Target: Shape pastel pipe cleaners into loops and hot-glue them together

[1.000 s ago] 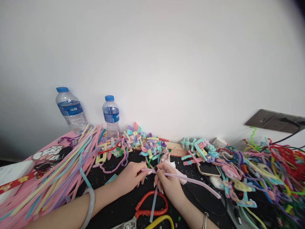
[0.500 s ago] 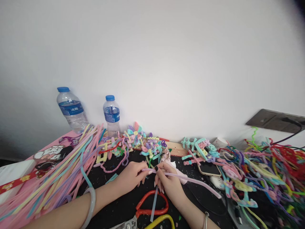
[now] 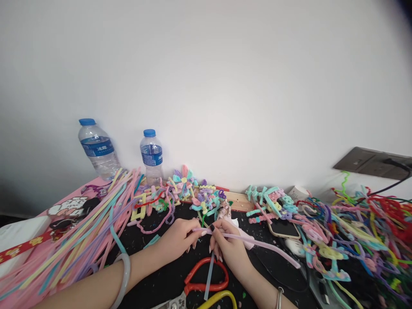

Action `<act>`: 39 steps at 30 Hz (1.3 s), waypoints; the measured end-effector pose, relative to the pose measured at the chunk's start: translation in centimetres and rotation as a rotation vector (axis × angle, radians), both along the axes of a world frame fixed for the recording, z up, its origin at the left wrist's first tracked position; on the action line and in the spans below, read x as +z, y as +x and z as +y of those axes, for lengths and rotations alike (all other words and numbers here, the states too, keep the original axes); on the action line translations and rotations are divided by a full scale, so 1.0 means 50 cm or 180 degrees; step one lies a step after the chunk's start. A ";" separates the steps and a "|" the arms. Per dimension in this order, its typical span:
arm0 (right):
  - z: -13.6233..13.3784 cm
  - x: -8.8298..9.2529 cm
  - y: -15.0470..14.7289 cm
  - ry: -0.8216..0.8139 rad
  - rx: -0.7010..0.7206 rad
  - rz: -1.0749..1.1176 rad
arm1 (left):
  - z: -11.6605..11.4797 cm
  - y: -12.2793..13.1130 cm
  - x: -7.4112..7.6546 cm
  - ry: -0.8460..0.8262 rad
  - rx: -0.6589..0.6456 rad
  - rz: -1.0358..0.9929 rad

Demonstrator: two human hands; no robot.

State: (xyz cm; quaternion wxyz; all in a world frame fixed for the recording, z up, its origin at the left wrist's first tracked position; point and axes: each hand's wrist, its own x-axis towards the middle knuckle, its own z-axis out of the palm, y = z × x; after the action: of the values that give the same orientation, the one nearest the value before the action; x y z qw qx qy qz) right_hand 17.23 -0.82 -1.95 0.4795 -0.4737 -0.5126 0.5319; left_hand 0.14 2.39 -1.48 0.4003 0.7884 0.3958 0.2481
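A pale lilac pipe cleaner runs between both hands, its long end stretching out to the right. My left hand pinches one end between thumb and fingers. Close beside it, my right hand grips the same pipe cleaner with thumb and forefinger. Below the right fingers a translucent stick, like a glue stick, points downward; whether the hand holds it I cannot tell. Scissors with one red handle and one yellow handle lie just under the hands on a black mat.
Long pastel pipe cleaners spread across the left. Two water bottles stand by the wall. Finished pipe-cleaner flowers line the back. A phone, a white mouse and a large tangle of coloured pipe cleaners are at the right.
The whole view has shifted very slightly. Both hands keep nearly the same pinch on the pipe cleaner.
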 end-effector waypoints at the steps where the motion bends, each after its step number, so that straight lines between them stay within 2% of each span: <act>1: 0.000 0.001 0.000 0.0000 0.0000 0.0005 | 0.000 0.000 0.000 0.0006 0.0003 0.0005; 17: 0.000 -0.012 0.002 0.0056 -0.0074 0.0089 | -0.002 0.000 -0.002 0.0010 0.0079 -0.0244; 31: -0.004 -0.006 -0.002 0.0042 -0.0057 0.0059 | -0.006 0.000 0.012 0.0142 0.0019 -0.0188; 39: -0.002 -0.005 -0.002 -0.0015 -0.0035 0.0015 | -0.004 0.000 0.001 -0.0092 -0.0014 -0.0382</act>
State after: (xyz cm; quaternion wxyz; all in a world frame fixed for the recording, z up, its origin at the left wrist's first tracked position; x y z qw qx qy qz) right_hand 17.12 -0.93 -2.18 0.4825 -0.4763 -0.5076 0.5316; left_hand 0.12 2.17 -1.43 0.4352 0.7671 0.3728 0.2883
